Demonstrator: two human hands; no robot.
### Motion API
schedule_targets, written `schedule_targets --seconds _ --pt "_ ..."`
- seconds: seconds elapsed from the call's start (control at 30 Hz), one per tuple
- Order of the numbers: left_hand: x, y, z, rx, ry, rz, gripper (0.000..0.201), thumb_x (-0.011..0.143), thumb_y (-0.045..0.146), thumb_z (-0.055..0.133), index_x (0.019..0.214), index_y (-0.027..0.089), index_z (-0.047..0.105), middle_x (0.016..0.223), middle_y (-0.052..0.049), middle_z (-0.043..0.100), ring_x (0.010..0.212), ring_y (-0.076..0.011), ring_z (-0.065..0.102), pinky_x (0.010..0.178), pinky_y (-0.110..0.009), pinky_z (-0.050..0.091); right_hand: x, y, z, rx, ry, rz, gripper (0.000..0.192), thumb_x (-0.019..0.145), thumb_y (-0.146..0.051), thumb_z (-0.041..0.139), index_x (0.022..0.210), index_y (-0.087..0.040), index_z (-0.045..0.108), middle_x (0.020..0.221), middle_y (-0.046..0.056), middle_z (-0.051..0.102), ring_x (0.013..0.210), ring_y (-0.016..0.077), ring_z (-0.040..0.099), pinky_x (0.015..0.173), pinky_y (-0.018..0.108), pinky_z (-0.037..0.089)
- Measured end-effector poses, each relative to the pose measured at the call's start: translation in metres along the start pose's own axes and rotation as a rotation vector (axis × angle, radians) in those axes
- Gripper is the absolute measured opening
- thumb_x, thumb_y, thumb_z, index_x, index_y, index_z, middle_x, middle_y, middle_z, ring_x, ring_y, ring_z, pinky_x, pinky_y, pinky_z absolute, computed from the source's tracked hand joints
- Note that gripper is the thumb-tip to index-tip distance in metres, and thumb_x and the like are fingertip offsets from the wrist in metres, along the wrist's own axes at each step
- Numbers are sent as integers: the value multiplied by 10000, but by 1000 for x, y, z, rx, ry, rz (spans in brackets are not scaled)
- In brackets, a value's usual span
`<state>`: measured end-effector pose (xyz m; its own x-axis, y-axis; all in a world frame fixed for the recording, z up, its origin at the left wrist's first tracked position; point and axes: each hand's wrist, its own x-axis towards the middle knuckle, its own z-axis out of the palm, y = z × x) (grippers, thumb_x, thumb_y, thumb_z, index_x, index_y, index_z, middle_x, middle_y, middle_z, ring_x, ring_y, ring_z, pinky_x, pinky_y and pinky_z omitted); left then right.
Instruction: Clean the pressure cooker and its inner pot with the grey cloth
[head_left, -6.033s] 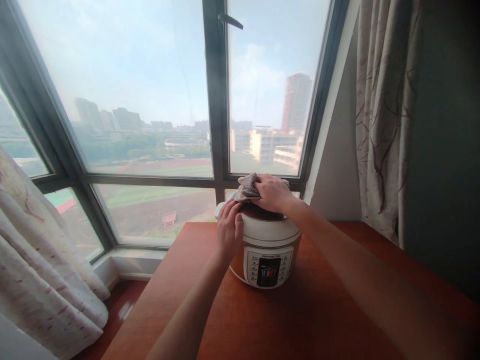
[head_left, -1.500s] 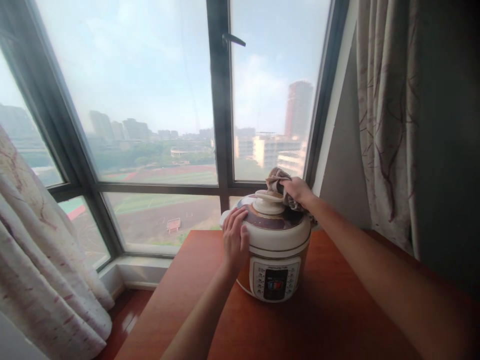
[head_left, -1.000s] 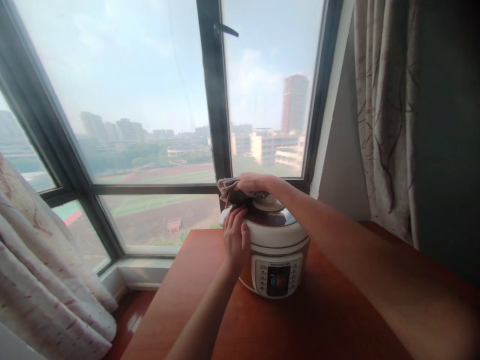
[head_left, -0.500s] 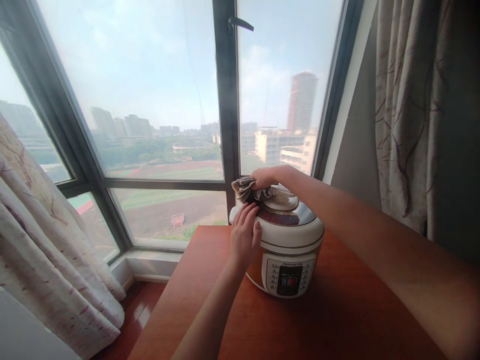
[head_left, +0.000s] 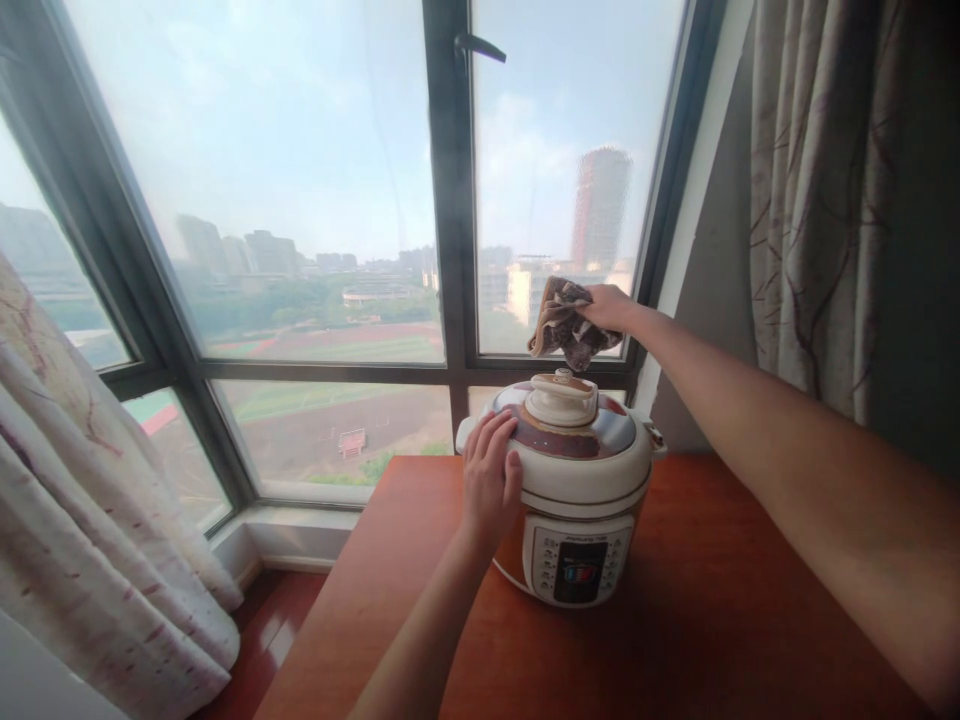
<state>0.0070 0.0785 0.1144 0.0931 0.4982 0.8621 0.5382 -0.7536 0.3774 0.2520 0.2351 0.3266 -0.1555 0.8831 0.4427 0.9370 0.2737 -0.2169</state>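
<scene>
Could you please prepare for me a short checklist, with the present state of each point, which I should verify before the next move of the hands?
1. Cloth gripped by the right hand: ok, bunched in the fingers.
2. Left hand on the cooker: ok, it rests on the side and upper edge.
3. Cooker upright on the table: ok.
4. Lid closed: ok, it looks seated all round the visible front.
5. Cloth clear of the lid knob: cannot tell; they nearly meet in this view.
6. Cooker unplugged: cannot tell; no cord is visible.
</scene>
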Motion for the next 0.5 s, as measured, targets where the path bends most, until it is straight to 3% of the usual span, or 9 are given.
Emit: schedule_targets --seconds 0.1,0.23,0.33,0.5 --pt "1 0 2 0 10 -5 405 1037 349 317 1343 204 538 1416 -122 567 1403 -255 424 1165 -500 338 -5 8 4 73 78 17 333 941 -264 507 1200 -124 665 1118 141 720 1066 298 630 877 360 473" --pt "1 -1 2 6 7 -8 411 1037 363 310 1344 211 537 1418 -123 565 1403 -260 425 1156 -504 346 -23 -4 34 226 -104 -57 177 827 -210 660 975 -184 754 969 55 769 880 219 662 817 284 491" --pt "1 -2 1 4 -3 5 407 1035 355 322 1350 212 537 1424 -122 563 1408 -261 421 1155 -499 350 -38 -11 58 329 -216 -90 150 793 -215 700 926 -205 769 970 29 779 858 195 661 816 263 494" --pt "1 -2 0 6 -9 13 410 1038 353 326 1364 210 529 1433 -124 554 1419 -255 412 1164 -489 342 -53 7 64 388 -170 16 166 781 -293 728 906 -190 761 909 61 770 888 243 657 843 304 489"
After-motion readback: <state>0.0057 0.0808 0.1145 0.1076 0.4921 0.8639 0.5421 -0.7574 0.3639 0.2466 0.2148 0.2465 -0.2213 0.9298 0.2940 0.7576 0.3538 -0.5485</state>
